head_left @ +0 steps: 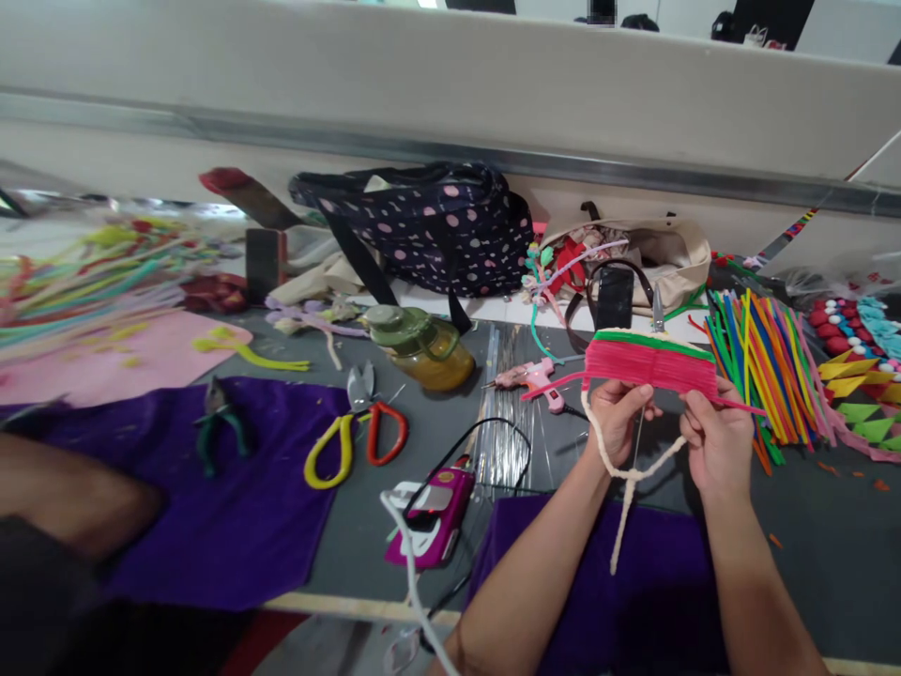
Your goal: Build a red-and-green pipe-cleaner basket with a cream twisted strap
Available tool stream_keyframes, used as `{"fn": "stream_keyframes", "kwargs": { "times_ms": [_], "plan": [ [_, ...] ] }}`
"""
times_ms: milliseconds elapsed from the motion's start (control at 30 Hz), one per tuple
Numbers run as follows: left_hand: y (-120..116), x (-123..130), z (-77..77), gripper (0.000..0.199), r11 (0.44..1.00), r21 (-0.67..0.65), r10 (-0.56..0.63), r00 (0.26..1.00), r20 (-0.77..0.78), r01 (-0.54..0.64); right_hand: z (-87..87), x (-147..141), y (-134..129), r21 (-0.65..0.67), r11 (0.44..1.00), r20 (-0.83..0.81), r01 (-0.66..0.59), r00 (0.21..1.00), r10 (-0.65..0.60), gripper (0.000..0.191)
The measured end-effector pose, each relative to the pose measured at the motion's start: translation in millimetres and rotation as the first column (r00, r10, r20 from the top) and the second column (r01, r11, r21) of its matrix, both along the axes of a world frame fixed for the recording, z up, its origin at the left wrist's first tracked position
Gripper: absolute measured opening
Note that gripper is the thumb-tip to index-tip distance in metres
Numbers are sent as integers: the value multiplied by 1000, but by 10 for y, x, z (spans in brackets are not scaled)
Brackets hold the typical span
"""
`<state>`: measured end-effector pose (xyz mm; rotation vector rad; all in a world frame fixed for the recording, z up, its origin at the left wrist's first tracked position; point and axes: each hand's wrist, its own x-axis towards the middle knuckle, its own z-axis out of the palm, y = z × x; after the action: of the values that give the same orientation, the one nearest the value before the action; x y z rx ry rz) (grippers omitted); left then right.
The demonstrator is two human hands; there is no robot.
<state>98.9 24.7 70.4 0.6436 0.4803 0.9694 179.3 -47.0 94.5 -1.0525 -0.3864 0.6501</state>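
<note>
- On the grey table [837, 554], a dotted bag [443, 230] stands at the back, perhaps to free the front;
- above the table's near side, a pink-and-green panel [651, 364]; left hand [614, 422] and right hand [718, 437] both pinch its lower edge, seemingly keeping it flat; a forked cream strand [631, 476] hangs below;
- scissors [360, 402] lie farther left, handles parted;
- a glue gun [539, 377] rests near the panel, probably for easy reach.

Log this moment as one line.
left hand: holds pink-and-green panel | right hand: holds same panel | cream Y-shaped piece: hangs below panel | left of hands: pink glue gun, scissors
</note>
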Motion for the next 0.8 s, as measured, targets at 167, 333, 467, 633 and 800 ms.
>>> {"fn": "stream_keyframes", "kwargs": {
  "times_ms": [167,333,467,633,800],
  "plan": [
    [-11,-2,-4,25,1000,-15,2,1000,-11,-3,-8,-4,10,26,999,-81,-38,996,39,34],
    [-3,14,-12,28,999,-32,29,999,-26,-30,-48,62,26,9,1000,-145,-8,989,9,35],
    [31,22,-35,28,998,-52,47,999,-25,-48,-78,114,33,-8,999,-145,31,989,-32,33],
    [88,10,-81,28,993,24,116,993,-17,-115,-79,75,51,-21,990,-64,141,988,-142,29],
    [107,-19,-63,28,992,-23,119,992,-44,-120,-57,3,56,-27,978,15,209,978,-208,28]
  ]
}}
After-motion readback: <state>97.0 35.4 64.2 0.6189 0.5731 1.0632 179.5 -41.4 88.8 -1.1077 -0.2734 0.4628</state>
